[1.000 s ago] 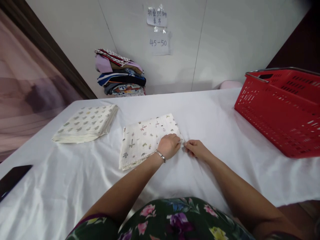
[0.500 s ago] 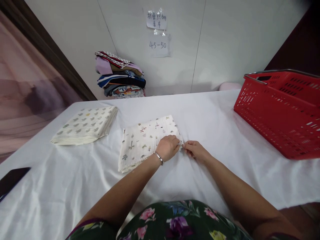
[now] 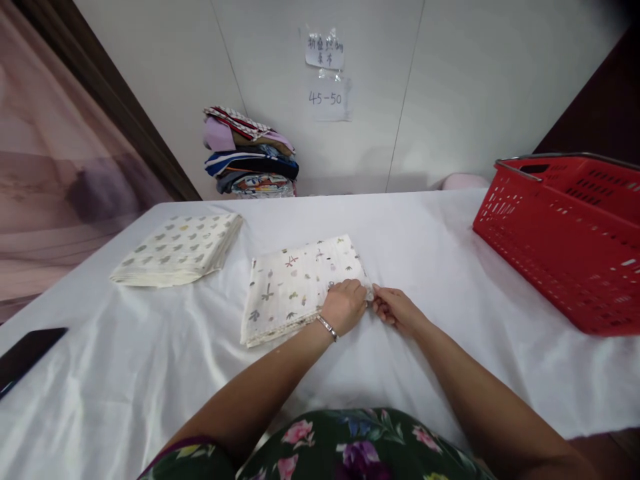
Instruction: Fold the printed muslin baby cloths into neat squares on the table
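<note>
pinching the printed cloth (image 3: 283, 283) by a corner, right hand (image 3: 399, 311); left hand (image 3: 345, 307) on it, can't tell its grip tbh; grey-print cloth (image 3: 183, 247) near tabletop (image 3: 425, 247) far-left corner

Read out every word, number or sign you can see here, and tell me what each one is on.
"45-50": handwritten on the lower paper sheet taped to the wall.
"折叠?物 / 桌布": handwritten on the upper paper sheet; the third character is too blurred to be sure.
No readable text on the middle patterned cloth or red basket.
</note>
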The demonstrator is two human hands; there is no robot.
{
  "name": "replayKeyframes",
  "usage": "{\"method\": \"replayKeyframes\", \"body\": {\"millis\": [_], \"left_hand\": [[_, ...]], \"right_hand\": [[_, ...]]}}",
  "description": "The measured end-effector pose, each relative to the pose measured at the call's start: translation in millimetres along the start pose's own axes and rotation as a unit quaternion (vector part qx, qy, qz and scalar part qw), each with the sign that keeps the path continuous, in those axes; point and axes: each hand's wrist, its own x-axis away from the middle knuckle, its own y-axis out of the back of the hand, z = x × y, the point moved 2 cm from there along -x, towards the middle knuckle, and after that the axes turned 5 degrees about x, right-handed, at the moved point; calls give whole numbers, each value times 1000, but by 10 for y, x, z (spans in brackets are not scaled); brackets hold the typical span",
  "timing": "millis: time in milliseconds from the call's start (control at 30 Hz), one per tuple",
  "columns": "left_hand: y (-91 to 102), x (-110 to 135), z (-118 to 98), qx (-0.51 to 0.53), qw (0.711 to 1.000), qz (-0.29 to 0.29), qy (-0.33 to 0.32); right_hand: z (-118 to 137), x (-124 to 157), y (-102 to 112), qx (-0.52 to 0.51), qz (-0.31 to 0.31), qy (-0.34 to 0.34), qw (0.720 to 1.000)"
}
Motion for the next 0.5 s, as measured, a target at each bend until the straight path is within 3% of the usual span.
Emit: {"method": "replayKeyframes", "body": {"millis": [300, 500], "left_hand": [[-61, 142, -50, -24, 1000, -3, -2], [125, 590, 276, -51, 998, -11, 39]], "right_hand": [[-88, 19, -40, 100, -38, 12, 994], [-148, -2, 24, 140, -28, -4, 990]]}}
